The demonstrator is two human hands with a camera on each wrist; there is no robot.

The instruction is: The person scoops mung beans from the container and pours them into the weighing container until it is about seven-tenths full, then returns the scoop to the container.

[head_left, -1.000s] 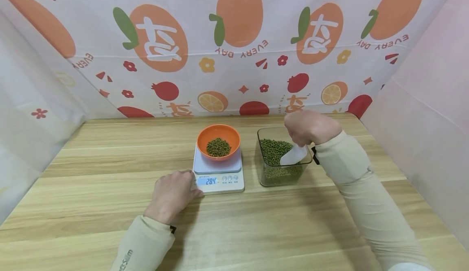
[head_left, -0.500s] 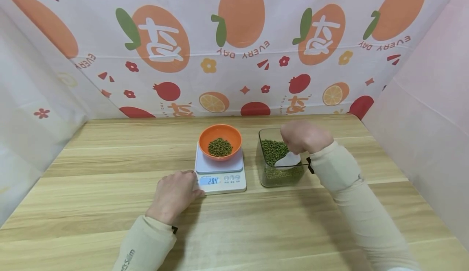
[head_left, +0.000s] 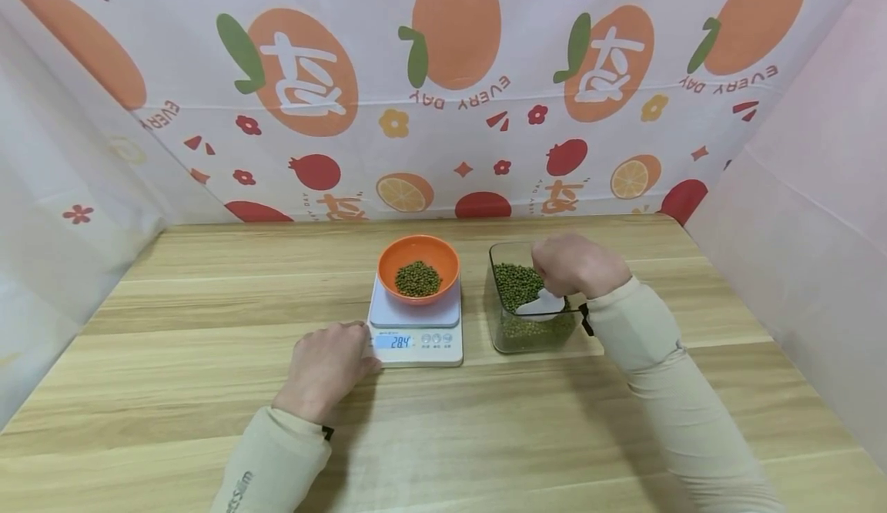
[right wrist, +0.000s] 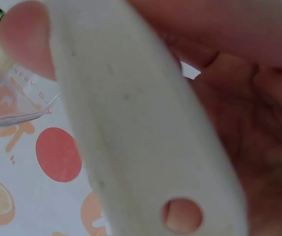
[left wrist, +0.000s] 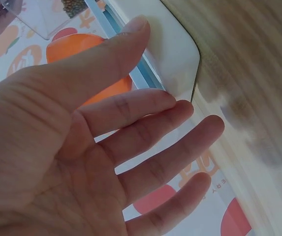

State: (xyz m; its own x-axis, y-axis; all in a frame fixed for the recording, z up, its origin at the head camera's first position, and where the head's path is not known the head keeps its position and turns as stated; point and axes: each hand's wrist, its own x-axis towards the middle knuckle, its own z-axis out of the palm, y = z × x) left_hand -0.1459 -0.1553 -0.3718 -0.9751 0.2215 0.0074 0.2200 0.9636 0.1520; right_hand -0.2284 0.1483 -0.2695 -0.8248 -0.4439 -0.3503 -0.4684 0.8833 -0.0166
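Note:
My right hand (head_left: 582, 265) grips the handle of a white scoop (head_left: 543, 305), its blade down among green beans (head_left: 516, 286) in a clear square container (head_left: 496, 330). The handle (right wrist: 136, 113), with a hole at its end, fills much of the right wrist view. My left hand (head_left: 324, 367) rests at the left side of a white kitchen scale (head_left: 416, 353). In the left wrist view its fingers (left wrist: 165, 160) are loosely straight, thumb and forefinger at the scale's edge. An orange bowl (head_left: 450, 266) holding a small heap of beans (head_left: 418, 279) sits on the scale, whose display reads about 28.4.
Everything stands on a wood-grain table (head_left: 208, 305). The container is just right of the scale, with a narrow gap between them. A fruit-printed curtain (head_left: 464, 143) closes off the back, and pale sheets hang at both sides.
My right hand has moved slightly left and down, and the scoop has gone lower into the beans with its blade tipped flatter. The left hand, scale and bowl stay as they were.

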